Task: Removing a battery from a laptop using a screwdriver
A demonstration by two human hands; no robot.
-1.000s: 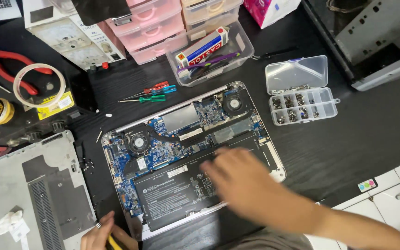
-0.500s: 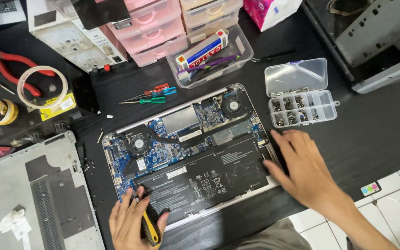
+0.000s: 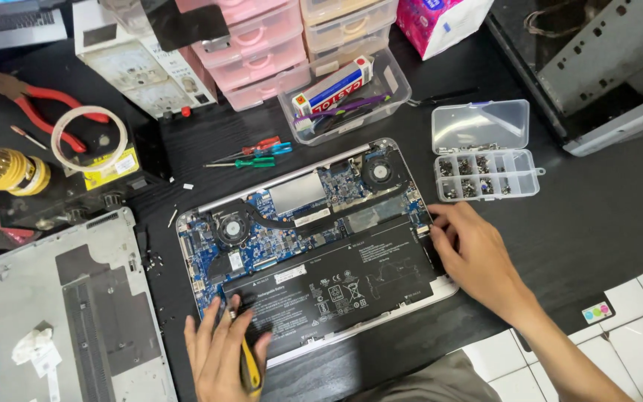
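- A red, white and blue carton (image 3: 334, 88) lies in a clear tray near the table's far edge.
- A pink tissue pack (image 3: 440, 21) stands beside it.
- A multicoloured sticker (image 3: 597, 311) marks the table's near right edge.
- White labels (image 3: 289, 273) dot the black battery.

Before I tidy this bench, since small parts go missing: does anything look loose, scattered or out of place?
Yes. A few tiny loose bits, probably screws, lie on the bare black table left of the opened laptop, outside the open screw organiser. The removed bottom cover lies beside them with a crumpled white scrap on it.
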